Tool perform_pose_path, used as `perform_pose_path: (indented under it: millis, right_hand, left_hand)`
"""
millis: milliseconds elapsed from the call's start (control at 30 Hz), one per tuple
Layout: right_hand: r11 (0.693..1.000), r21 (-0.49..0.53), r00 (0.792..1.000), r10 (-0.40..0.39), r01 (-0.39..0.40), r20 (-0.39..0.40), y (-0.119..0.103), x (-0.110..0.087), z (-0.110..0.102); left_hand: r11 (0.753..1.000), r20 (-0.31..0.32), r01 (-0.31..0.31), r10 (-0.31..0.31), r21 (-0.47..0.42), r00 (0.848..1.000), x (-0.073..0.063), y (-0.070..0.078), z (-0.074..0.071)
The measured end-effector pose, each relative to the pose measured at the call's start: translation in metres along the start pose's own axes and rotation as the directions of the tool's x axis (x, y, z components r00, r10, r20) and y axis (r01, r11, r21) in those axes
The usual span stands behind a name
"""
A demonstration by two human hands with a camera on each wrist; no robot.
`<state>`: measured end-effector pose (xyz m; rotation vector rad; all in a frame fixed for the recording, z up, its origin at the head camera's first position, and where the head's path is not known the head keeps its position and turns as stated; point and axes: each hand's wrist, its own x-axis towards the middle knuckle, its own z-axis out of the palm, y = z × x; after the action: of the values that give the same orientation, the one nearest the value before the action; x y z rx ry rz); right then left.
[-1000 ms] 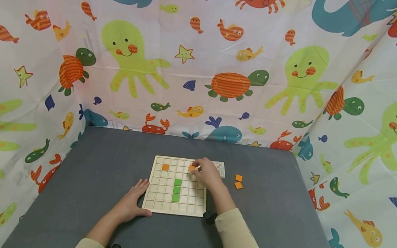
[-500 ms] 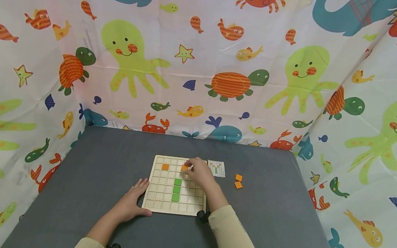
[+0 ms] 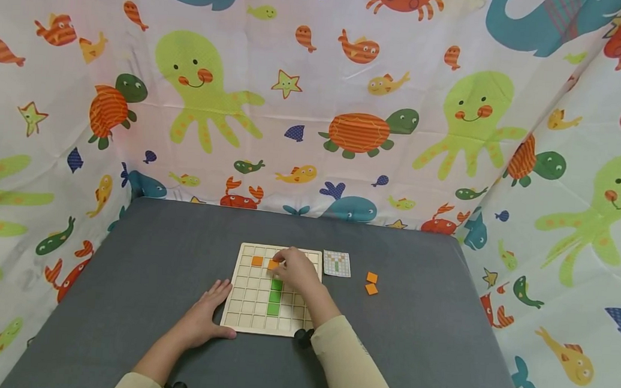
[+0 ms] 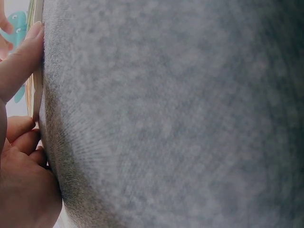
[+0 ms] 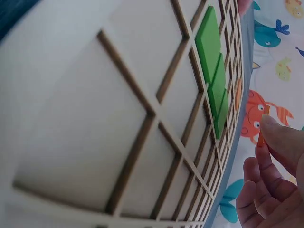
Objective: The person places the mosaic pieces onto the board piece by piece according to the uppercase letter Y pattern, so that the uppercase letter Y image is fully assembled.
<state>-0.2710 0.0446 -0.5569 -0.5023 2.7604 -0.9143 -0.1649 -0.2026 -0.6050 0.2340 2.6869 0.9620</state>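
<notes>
My right hand (image 3: 298, 269) is over the back half of a wooden grid board (image 3: 243, 303). Between thumb and fingertips it pinches an orange square tile (image 5: 263, 126), raised above the grid in the right wrist view. Three green tiles (image 3: 274, 296) sit in a column in the middle of the board, partly covered by the hand in the head view. One orange tile (image 3: 257, 261) lies in a cell near the back left. My left hand (image 3: 207, 312) rests at the board's left edge, fingers stretched along that side and thumb (image 4: 23, 61) against the front edge.
A small printed pattern card (image 3: 337, 264) lies beside the board's back right corner. Farther right, two loose orange tiles (image 3: 371, 283) lie on the grey tabletop (image 3: 414, 339). A curtain (image 3: 293, 127) with sea animals encloses the back and sides.
My right hand has moved left across the board with the orange tile, uncovering the pattern card fully. The left hand stays in place on the board's edge.
</notes>
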Motion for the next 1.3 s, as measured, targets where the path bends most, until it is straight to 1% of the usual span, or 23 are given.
perform_pose_path:
  millis: [133, 333, 500, 700, 800, 1000, 1100, 1300]
  right_hand:
    - [1.0, -0.006, 1.0, 0.005, -0.005, 0.002, -0.004, 0.002, 0.005]
    - [0.997, -0.07, 1.0, 0.014, -0.013, 0.003, -0.009, 0.004, 0.011]
    - [0.993, -0.12, 1.0, 0.004, -0.003, 0.013, -0.014, 0.005, 0.016]
    - [0.977, -0.214, 1.0, -0.006, 0.008, 0.013, -0.013, 0.006, 0.018]
    - [0.97, -0.241, 1.0, -0.001, 0.005, 0.018, -0.013, 0.007, 0.018]
    - [0.971, -0.239, 0.999, 0.019, -0.01, 0.033, -0.014, 0.009, 0.021]
    - [0.971, -0.238, 0.999, 0.015, -0.006, 0.037, -0.013, 0.01, 0.022]
    - [0.98, -0.199, 1.0, 0.013, -0.007, 0.029, -0.012, 0.008, 0.018]
  left_hand:
    - [1.0, -0.001, 0.003, -0.003, 0.0, 1.0, 0.0, 0.001, -0.001]
    - [1.0, 0.004, 0.007, -0.007, -0.017, 1.0, -0.002, 0.001, -0.001]
    - [1.0, 0.001, 0.003, -0.003, -0.022, 1.0, -0.003, 0.001, -0.002]
    - [1.0, 0.005, 0.004, -0.004, -0.022, 1.0, -0.003, 0.001, -0.003]
    - [0.999, 0.004, -0.003, 0.003, -0.032, 1.0, -0.003, 0.002, -0.003]
    - [1.0, 0.006, -0.004, 0.004, -0.026, 1.0, -0.003, 0.002, -0.005]
    - [1.0, 0.005, -0.007, 0.007, -0.021, 1.0, -0.003, 0.001, -0.004]
    - [1.0, 0.0, -0.009, 0.009, -0.016, 1.0, -0.003, 0.003, -0.004]
